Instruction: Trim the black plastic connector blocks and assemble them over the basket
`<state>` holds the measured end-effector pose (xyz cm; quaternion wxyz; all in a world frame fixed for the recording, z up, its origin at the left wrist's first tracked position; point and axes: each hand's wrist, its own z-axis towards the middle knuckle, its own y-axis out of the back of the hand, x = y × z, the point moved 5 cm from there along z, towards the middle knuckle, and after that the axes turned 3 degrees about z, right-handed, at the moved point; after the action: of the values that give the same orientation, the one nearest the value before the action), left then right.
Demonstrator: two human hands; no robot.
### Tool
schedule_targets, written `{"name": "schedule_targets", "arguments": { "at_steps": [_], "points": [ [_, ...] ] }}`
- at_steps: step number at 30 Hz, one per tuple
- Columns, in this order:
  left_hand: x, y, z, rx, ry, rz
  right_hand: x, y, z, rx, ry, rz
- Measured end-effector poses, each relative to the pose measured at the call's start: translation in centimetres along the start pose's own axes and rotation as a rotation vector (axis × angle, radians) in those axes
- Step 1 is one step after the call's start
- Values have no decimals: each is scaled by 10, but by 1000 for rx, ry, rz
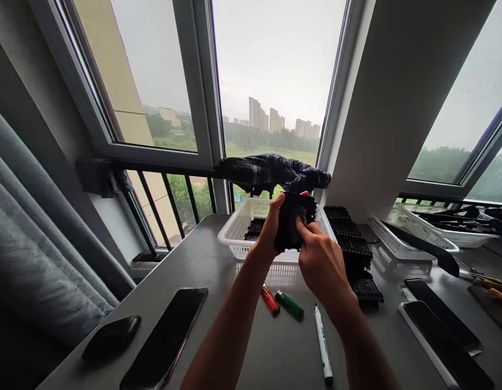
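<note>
My left hand [271, 225] is closed around the edge of a flat black plastic piece [288, 205] with a toothed rim, tilted up above the white basket. Against its face, my right hand [321, 260] presses a small dark grey wad [298, 213] that looks like cloth, with the forefinger on it and the other fingers curled. Below the piece stands the white perforated basket [238, 238], which holds more black toothed pieces [254, 228]. To the right of the basket, similar black pieces [354, 246] are stacked in a row.
Between my forearms lie a red lighter [270, 299], a green lighter [289, 305] and a white marker [323, 346]. A phone [165, 338] and a black mouse [112, 338] are at left. Phones [443, 341] and more white baskets [401, 238] sit at right. Plaid fabric [271, 170] hangs on the window rail.
</note>
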<state>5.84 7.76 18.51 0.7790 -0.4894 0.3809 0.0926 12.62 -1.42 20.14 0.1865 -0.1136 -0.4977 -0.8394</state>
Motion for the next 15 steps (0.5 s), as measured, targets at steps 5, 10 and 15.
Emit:
{"name": "schedule_targets", "arguments": {
  "at_steps": [5, 10, 15],
  "points": [
    [-5, 9, 3, -65, -68, -77, 4, -10, 1, 112, -14, -66],
    [-10, 17, 7, -70, -115, -138, 6, -15, 2, 133, 24, -69],
    [-12, 21, 6, -91, -180, -121, 0, -13, 4, 109, 92, 124]
  ]
}}
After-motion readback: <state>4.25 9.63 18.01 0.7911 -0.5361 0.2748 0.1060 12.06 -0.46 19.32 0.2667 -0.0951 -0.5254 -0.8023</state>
